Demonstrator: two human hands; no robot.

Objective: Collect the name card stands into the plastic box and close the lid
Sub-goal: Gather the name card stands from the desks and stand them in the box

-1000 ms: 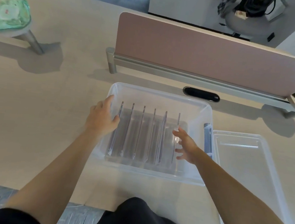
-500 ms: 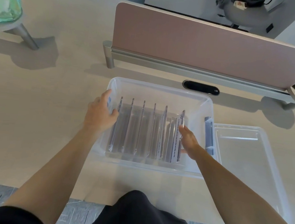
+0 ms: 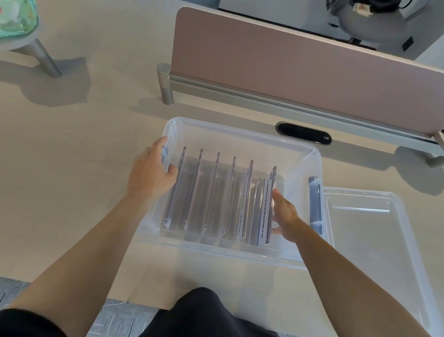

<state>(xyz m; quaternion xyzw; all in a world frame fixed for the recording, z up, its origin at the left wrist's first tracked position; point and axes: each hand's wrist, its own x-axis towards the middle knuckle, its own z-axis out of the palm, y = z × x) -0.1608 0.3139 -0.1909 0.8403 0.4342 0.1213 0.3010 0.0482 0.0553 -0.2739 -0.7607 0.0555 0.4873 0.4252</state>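
**Stands lined up in the box, lid off to the side**

Head view: the clear plastic box (image 3: 242,135) is sitting in the middle of the pale table (image 3: 61,186), just in front of the person. The name card stands (image 3: 214,194) are standing on edge inside it, in a row running from the left wall toward the right. The left hand (image 3: 152,173) is gripping the box's left wall, fingers curled over the rim and the thumb lying inside, close beside the first stand. The right hand (image 3: 283,216) is reaching down into the box with fingers straight and together, holding nothing, its flat side lying against the rightmost stand (image 3: 268,207). A blue-grey latch (image 3: 315,203) is showing on the box's right wall. The lid (image 3: 370,235) is lying flat on the table, touching the box's right side. A pink divider panel (image 3: 304,73) is standing behind the box, with a dark cable slot (image 3: 303,132) between the two. A green packet (image 3: 8,15) is resting on a small raised shelf at far left.
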